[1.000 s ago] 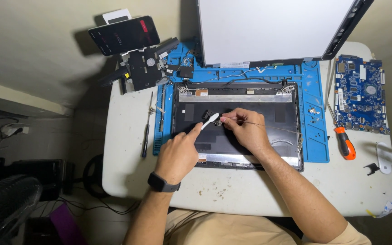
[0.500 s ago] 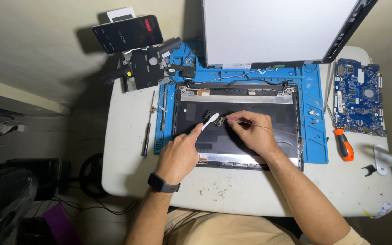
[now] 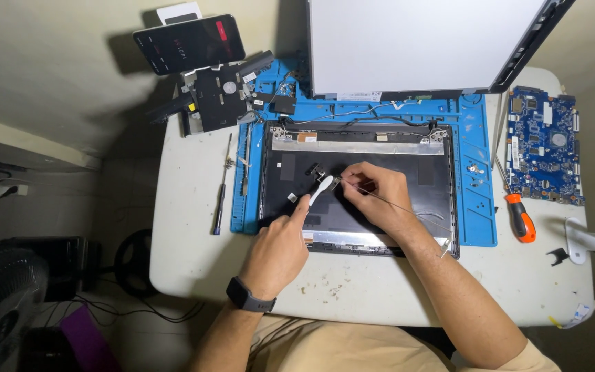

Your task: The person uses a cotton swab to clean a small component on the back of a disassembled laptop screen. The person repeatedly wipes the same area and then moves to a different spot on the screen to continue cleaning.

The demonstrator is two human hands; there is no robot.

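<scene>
Left hand, with a black watch on its wrist, grips a white brush between thumb and forefinger; the brush head points up and to the right and rests on the lid, the dark open laptop cover that serves as landmark here. Right hand lies on the middle of the lid, its fingers pinched shut on a thin wire that runs from the fingertips toward the lid's lower right corner. Brush tip and right fingertips meet just beside a small metal part near the lid's centre; whether they touch it cannot be told.

The lid lies on a blue mat, which shows as a frame to its left, above it and to its right. A silver strip with hinges at both ends runs along the lid's upper edge, with cables looping just above it. Above the lid a white panel leans upright. Up and left of the lid sit a black bracket assembly and a dark phone. Left of the lid, just off the mat, a thin black screwdriver lies on the white table. Right of the lid, beyond the mat, lie an orange-handled screwdriver and, above it, a blue circuit board. Small crumbs of debris dot the table below the lid.
</scene>
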